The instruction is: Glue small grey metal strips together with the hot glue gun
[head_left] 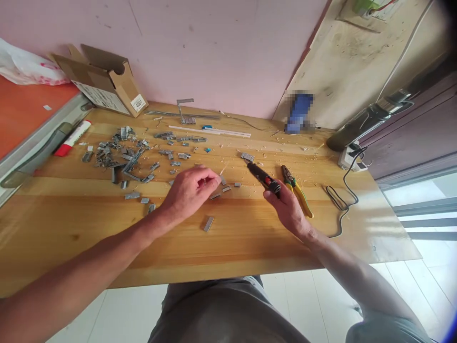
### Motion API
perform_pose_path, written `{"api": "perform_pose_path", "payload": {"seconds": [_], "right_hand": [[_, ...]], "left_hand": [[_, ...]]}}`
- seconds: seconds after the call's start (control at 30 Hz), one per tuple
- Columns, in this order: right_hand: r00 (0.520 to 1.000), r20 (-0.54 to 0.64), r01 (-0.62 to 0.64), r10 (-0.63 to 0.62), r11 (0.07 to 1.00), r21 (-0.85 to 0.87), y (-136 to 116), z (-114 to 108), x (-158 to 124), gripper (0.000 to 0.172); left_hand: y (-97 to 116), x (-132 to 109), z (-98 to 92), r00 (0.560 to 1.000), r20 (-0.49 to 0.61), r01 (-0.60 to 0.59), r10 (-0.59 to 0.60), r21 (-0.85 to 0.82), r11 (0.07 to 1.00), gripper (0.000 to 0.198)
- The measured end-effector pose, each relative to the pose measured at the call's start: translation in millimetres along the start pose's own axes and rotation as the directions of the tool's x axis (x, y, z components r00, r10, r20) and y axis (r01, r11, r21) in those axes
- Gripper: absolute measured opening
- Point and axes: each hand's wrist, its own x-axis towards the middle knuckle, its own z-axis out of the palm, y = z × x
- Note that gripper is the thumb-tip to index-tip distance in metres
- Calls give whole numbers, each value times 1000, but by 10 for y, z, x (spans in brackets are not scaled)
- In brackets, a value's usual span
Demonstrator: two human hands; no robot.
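My left hand [193,190] is over the middle of the table, thumb and forefinger pinched on a thin pale wooden sliver [223,169] that points up and away. My right hand [287,209] is wrapped round a black utility knife [262,177] with an orange-red slider, its narrow tip pointing to the far left. Just beyond the tip lies a short strip of staples [247,156]. Several small grey staple strips [226,188] lie beside my left fingertips, and one strip [208,224] sits nearer to me. Combination pliers [300,193] with yellow-green handles rest right of the knife.
A loose heap of staple pieces [121,152] spreads on the left. Behind stand an open cardboard box [107,85] and a red-and-white marker [73,138]. White strips [210,131] and wood shavings lie farther back. At right are a dark bottle [364,121], power strip [352,157] and black cord [344,205].
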Motion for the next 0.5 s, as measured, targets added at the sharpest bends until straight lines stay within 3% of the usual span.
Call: {"api": "perform_pose_path", "payload": {"seconds": [0.13,0.2,0.27,0.37,0.5], "right_hand": [[965,-262,15,3,998,67,314,-178,188,45],[948,-318,22,7,996,87,425,-218,241,47],[945,-327,28,3,996,88,489,-235,255,48],[947,-320,33,-9,997,70,525,-241,229,50],[955,-297,27,-13,999,43,524,-245,195,53]], "left_hand": [[-221,711,23,999,3,-33,33,169,985,23],[-287,1140,115,997,31,-72,66,280,957,25],[-318,1556,250,998,30,-61,54,380,923,27],[-348,2058,445,995,62,42,-83,484,874,23],[-457,2357,499,981,18,157,-194,515,843,14]]}}
